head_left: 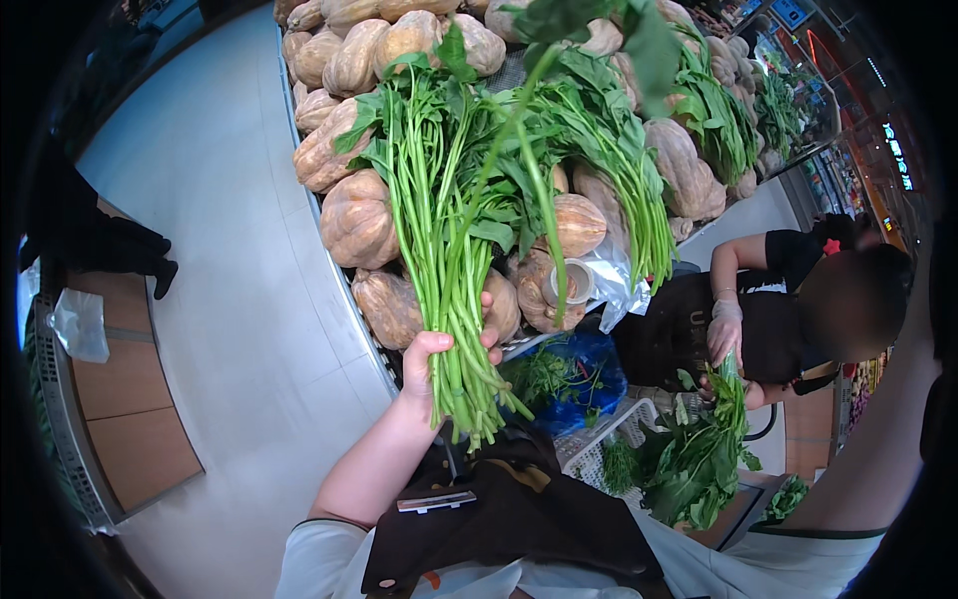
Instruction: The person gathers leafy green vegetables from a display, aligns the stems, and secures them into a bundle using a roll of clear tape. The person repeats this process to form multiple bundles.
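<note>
Fingers [431, 344] of the left hand [424, 371]: closed around the lower stems of a bunch of long-stemmed leafy greens [449, 220], held upright above the front edge of the counter [344, 275]. Right hand: not visible, state cannot be told.
Counter stock: ribbed tan pumpkins [357, 222], piled; more greens toward its far edge.
Nearby: a co-worker's gloved hand [724, 324] on another leafy bunch [699, 459]; blue bag [584, 374]; white basket [609, 439].
Handling note: grip firm near the cut ends, stems aligned, leaves clear of the pumpkins to avoid bruising.
</note>
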`<state>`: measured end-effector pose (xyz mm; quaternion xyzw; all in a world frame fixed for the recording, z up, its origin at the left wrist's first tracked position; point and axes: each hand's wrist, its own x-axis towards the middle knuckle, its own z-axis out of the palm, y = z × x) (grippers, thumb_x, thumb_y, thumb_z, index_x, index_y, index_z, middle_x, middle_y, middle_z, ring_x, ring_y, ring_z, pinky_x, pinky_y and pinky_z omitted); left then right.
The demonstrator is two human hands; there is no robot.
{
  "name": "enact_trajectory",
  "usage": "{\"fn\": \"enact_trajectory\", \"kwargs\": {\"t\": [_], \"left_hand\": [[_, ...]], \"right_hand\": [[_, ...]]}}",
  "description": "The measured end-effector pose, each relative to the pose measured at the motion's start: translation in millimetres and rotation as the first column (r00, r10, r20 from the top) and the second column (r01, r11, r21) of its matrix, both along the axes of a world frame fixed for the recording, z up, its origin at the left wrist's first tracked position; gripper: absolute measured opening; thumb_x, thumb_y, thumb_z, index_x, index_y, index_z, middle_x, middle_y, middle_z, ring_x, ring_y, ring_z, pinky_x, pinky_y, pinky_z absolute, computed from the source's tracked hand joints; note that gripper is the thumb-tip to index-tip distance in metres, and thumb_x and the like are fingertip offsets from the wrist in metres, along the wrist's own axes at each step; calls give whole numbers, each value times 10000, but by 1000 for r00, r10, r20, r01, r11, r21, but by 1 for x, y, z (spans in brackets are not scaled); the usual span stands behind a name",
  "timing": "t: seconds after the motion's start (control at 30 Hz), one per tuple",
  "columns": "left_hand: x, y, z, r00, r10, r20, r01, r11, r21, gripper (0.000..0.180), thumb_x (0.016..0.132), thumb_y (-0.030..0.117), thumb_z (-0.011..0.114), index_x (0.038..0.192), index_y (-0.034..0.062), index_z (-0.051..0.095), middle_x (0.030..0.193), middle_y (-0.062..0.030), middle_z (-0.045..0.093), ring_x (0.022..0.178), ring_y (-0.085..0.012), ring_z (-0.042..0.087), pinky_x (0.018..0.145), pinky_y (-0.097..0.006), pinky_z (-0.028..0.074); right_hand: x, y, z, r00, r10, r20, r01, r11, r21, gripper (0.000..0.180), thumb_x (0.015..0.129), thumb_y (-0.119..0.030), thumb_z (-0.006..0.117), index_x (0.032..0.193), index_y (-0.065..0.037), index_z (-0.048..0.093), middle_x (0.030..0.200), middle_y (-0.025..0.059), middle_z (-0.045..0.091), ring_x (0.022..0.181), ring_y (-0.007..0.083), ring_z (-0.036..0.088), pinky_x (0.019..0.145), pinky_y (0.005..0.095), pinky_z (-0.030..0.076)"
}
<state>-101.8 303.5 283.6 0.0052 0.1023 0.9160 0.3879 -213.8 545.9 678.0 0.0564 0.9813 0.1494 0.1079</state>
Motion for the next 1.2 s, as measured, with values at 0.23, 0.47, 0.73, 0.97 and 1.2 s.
{"fn": "enact_trajectory", "kwargs": {"t": [0.23,0.47,0.73,0.97,1.2], "left_hand": [[1,5,5,997,-9,75,5,999,48,684,642,177,587,1261,-1,356,1138,-80,453,766,-171,478,663,-323,490],[3,3,-8,996,84,36,-83,997,-4,656,654,219,554,1250,-9,405,1184,-100,483,863,-221,555,728,-372,524],[-10,-11,15,995,-98,8,97,963,-251,605,677,89,491,1255,-48,376,1208,-169,499,893,-288,589,750,-428,539],[-10,-17,19,995,-95,-21,79,919,-386,592,670,44,473,1242,-61,364,1163,-189,517,843,-318,607,731,-441,547],[-9,-13,17,996,-87,-36,64,908,-415,578,680,37,484,1237,-58,365,1143,-186,524,861,-312,612,721,-427,548]], "right_hand": [[-48,5,6,962,-79,-261,52,992,-112,220,866,-224,503,818,-28,589,626,41,572,489,98,499,445,250,429],[17,-32,-166,986,-73,-149,-77,594,-801,256,896,-232,474,778,-33,583,557,20,545,435,89,449,426,244,405],[169,-79,-303,827,-428,364,245,-308,-919,139,934,-151,459,1058,-88,455,711,-25,476,504,12,334,435,163,238],[208,-98,-395,778,-555,-296,-16,452,-892,178,842,-89,570,983,-6,500,808,133,540,738,291,574,641,337,453],[196,-102,-410,802,-477,-359,14,616,-788,359,762,-181,678,1007,6,495,835,168,541,714,352,566,600,391,465]]}}
